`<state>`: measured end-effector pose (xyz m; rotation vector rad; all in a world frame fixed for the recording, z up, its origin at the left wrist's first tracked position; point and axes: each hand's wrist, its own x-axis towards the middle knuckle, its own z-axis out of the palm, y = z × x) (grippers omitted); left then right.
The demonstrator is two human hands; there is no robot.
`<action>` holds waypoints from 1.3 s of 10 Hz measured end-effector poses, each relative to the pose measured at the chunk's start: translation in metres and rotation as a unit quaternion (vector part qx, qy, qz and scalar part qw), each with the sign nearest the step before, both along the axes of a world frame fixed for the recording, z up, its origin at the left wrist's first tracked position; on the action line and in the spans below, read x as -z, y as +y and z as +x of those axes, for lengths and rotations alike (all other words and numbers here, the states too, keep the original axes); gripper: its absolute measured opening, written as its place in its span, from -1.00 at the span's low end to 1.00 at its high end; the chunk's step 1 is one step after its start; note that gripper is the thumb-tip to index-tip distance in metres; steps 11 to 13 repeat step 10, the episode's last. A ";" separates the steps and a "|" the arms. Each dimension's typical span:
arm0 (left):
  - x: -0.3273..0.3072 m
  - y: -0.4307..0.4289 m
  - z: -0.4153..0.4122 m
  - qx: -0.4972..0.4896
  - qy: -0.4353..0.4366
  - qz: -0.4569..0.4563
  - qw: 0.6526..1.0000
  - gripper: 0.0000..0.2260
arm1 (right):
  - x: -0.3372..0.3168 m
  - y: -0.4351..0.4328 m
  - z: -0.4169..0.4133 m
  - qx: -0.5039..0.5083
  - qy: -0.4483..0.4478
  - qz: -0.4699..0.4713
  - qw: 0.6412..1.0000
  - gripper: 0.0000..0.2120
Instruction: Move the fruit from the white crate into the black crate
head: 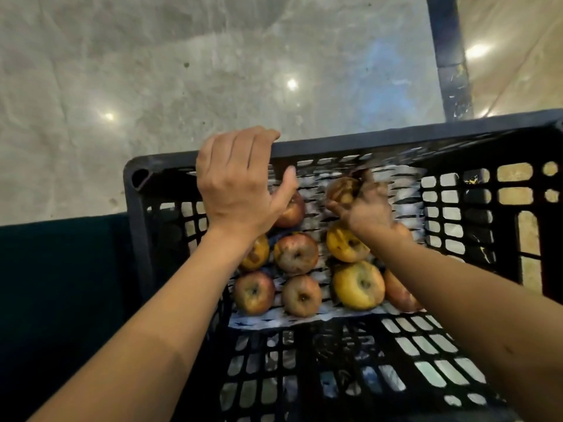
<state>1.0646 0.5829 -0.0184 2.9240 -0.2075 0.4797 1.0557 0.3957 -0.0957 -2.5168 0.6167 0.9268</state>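
Left hand fingers hooked over black crate rim, steadying. Right hand fingers clamped on apple at far row; we should seat it beside other apples, then let go.

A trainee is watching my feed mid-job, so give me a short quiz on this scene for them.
1. True or false: the left hand grips the far rim of the black crate.
2. What does the right hand hold inside the black crate? A) an apple B) a banana C) nothing
3. Is the white crate in view?
Key: 1 true; 2 A; 3 no.
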 end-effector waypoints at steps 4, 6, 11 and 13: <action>0.009 -0.002 0.004 0.005 -0.035 -0.001 0.999 -0.67 | 0.012 0.020 -0.004 -0.049 0.054 -0.022 0.997 -0.25; 0.012 -0.002 0.004 0.004 -0.046 0.002 0.999 -0.68 | 0.016 0.022 -0.009 -0.042 0.043 -0.037 0.998 -0.19; -0.018 0.001 -0.007 0.008 0.174 0.020 0.985 -0.46 | -0.044 -0.003 -0.031 -0.021 -0.029 -0.004 0.999 -0.15; -0.018 0.001 -0.007 0.008 0.174 0.020 0.985 -0.46 | -0.044 -0.003 -0.031 -0.021 -0.029 -0.004 0.999 -0.15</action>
